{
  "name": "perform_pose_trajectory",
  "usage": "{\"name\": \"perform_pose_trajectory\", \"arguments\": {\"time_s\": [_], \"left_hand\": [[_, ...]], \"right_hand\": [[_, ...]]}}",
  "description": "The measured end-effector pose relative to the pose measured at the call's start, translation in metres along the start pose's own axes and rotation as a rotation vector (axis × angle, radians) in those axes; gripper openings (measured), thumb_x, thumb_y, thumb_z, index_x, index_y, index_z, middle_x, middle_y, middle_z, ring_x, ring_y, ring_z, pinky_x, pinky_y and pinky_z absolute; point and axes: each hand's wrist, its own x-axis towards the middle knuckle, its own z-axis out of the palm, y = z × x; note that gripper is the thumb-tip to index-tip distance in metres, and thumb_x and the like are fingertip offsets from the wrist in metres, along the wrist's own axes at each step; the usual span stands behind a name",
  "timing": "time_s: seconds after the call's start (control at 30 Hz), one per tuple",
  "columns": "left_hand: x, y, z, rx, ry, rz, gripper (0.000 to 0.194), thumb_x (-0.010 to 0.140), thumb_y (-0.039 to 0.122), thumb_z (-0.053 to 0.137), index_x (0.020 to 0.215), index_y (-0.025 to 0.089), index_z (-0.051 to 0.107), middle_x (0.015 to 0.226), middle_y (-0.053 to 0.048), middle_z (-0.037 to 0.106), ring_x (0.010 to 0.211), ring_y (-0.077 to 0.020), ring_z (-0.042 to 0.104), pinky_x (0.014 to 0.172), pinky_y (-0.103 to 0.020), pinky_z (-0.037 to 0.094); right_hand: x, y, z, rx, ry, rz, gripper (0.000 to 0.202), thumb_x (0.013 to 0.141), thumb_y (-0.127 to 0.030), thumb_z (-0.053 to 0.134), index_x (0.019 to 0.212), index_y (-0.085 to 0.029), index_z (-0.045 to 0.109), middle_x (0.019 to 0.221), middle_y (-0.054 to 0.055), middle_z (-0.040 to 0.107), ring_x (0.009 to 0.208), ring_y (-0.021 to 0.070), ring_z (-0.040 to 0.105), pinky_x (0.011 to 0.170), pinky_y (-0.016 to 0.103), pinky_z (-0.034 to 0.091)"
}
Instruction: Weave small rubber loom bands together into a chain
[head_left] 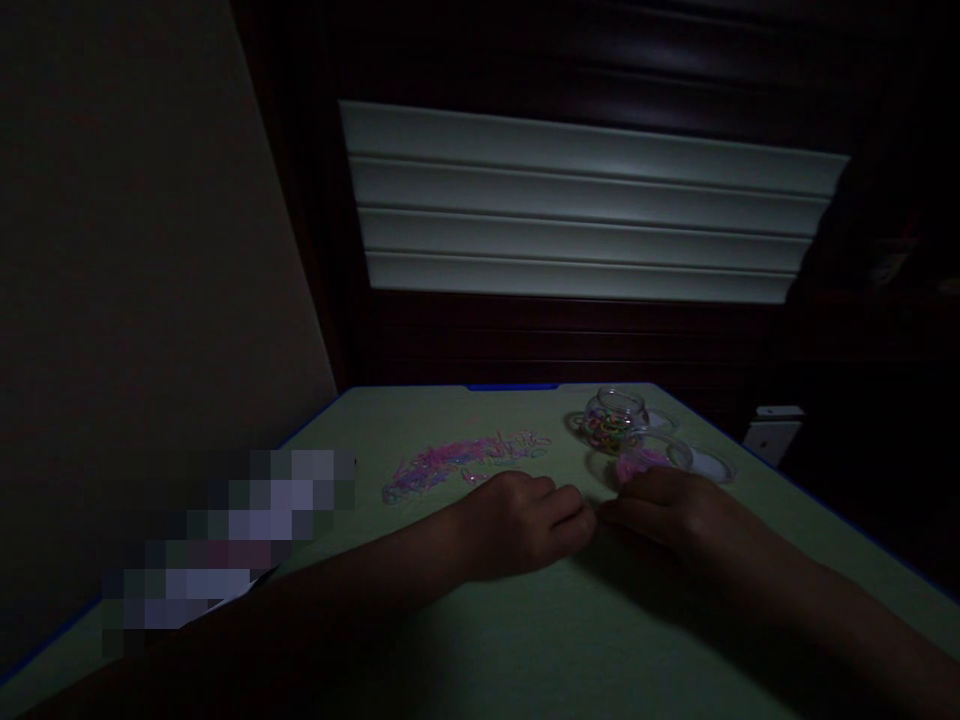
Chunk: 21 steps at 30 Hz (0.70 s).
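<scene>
Across the table (pixel 480 650) before us, a pile of bands (pixel 450 462) lies beyond our left hand (pixel 529 527) and left of two jars. The front jar (pixel 677 453), bands inside, stands just beyond our right hand (pixel 675 510); the rear jar (pixel 615 420), also holding bands, stands behind it, slightly left. Lids (pixel 711 465) lie right of both. Behind the table: a slatted panel (pixel 585 195).

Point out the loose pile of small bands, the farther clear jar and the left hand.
Loose pile of small bands (pixel 444 461): head view, middle of the pile.
Farther clear jar (pixel 621 399): head view, on its neck, just under the rim.
Left hand (pixel 527 525): head view, back of the hand.
</scene>
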Motion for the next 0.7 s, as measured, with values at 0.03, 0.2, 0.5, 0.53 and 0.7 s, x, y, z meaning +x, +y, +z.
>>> {"name": "perform_pose_trajectory", "arguments": {"time_s": [0.03, 0.2, 0.5, 0.53, 0.7], "left_hand": [[-0.0001, 0.0001, 0.0004, 0.002, 0.003, -0.001, 0.008, 0.087, 0.016, 0.042, 0.094, 0.016, 0.046, 0.069, 0.002, 0.051, 0.055, -0.0114, 0.047, 0.042, -0.027, 0.032], [-0.0013, 0.0008, 0.0018, 0.011, -0.021, -0.003, 0.008, 0.088, 0.016, 0.042, 0.095, 0.016, 0.045, 0.068, 0.002, 0.051, 0.055, -0.0109, 0.047, 0.043, -0.026, 0.032], [-0.0015, 0.0007, 0.0022, -0.013, -0.028, -0.007, 0.008, 0.088, 0.017, 0.041, 0.095, 0.016, 0.046, 0.069, 0.002, 0.051, 0.055, -0.0109, 0.047, 0.044, -0.025, 0.032], [-0.0013, 0.0006, 0.0022, -0.014, -0.028, -0.01, 0.008, 0.088, 0.017, 0.041, 0.094, 0.016, 0.046, 0.069, 0.002, 0.051, 0.055, -0.0109, 0.047, 0.044, -0.025, 0.031], [-0.0018, 0.001, 0.0029, -0.016, -0.016, -0.015, 0.007, 0.088, 0.016, 0.042, 0.093, 0.017, 0.047, 0.068, 0.002, 0.051, 0.055, -0.0111, 0.046, 0.044, -0.026, 0.031]], "right_hand": [[-0.0003, 0.0001, -0.0003, -0.003, -0.001, 0.003, 0.014, 0.084, -0.012, 0.048, 0.083, -0.018, 0.061, 0.069, 0.001, 0.056, 0.062, 0.0111, 0.046, 0.057, 0.024, 0.029], [-0.0017, 0.0024, -0.0006, -0.018, -0.002, 0.027, 0.017, 0.085, -0.012, 0.046, 0.084, -0.018, 0.061, 0.072, 0.002, 0.057, 0.064, 0.0121, 0.048, 0.059, 0.025, 0.031], [-0.0021, 0.0079, 0.0013, -0.035, 0.016, 0.034, 0.017, 0.085, -0.013, 0.044, 0.084, -0.018, 0.061, 0.074, 0.004, 0.057, 0.067, 0.0134, 0.049, 0.061, 0.026, 0.032], [-0.0019, 0.0074, 0.001, -0.037, 0.019, 0.037, 0.017, 0.084, -0.012, 0.045, 0.085, -0.018, 0.061, 0.074, 0.004, 0.057, 0.067, 0.0134, 0.049, 0.061, 0.026, 0.032], [-0.0017, 0.0073, 0.0013, -0.038, 0.028, 0.038, 0.016, 0.084, -0.013, 0.045, 0.079, -0.018, 0.059, 0.071, 0.003, 0.056, 0.066, 0.0131, 0.049, 0.061, 0.026, 0.032]]}}
